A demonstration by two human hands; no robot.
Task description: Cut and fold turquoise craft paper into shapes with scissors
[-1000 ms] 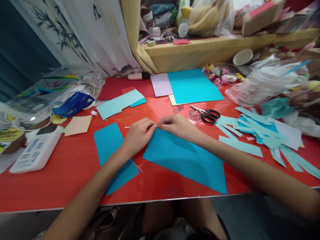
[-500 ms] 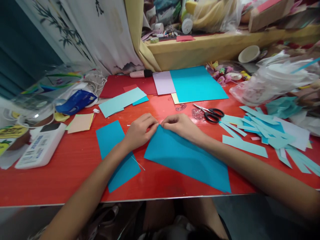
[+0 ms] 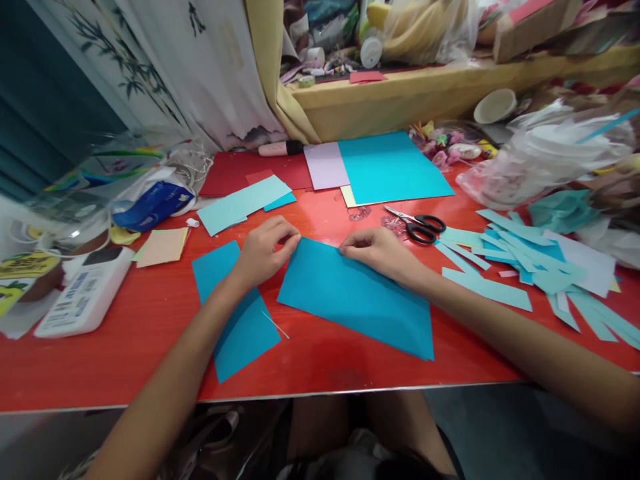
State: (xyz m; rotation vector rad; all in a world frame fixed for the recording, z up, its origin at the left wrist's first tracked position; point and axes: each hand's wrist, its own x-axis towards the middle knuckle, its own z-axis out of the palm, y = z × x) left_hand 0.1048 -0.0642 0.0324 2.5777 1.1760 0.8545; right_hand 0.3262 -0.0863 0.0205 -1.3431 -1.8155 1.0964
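Note:
A folded sheet of blue paper [image 3: 355, 300] lies aslant on the red table in front of me, its far edge raised toward my fingers. My left hand [image 3: 270, 250] pinches its far left corner between thumb and fingertips. Farther right along the same edge, my right hand [image 3: 377, 252] grips the paper with the fingers bent together. Under my left forearm lies another blue paper piece [image 3: 250, 340], with a thin pale strip [image 3: 276, 325] at its right edge. Black-handled scissors [image 3: 423, 228] rest beyond my right hand, partly opened.
Cut light-blue paper strips [image 3: 530, 257] are heaped at the right, near a bagged plastic cup [image 3: 545, 160]. A large blue sheet [image 3: 395, 167] and a red sheet [image 3: 225, 173] lie at the back. On the left are a white glue bottle [image 3: 85, 290] and a blue packet [image 3: 153, 205].
My hands have moved apart along the paper's far edge, the left one leftward, the right slightly rightward. The folded blue paper has shifted left and away from the table's front edge.

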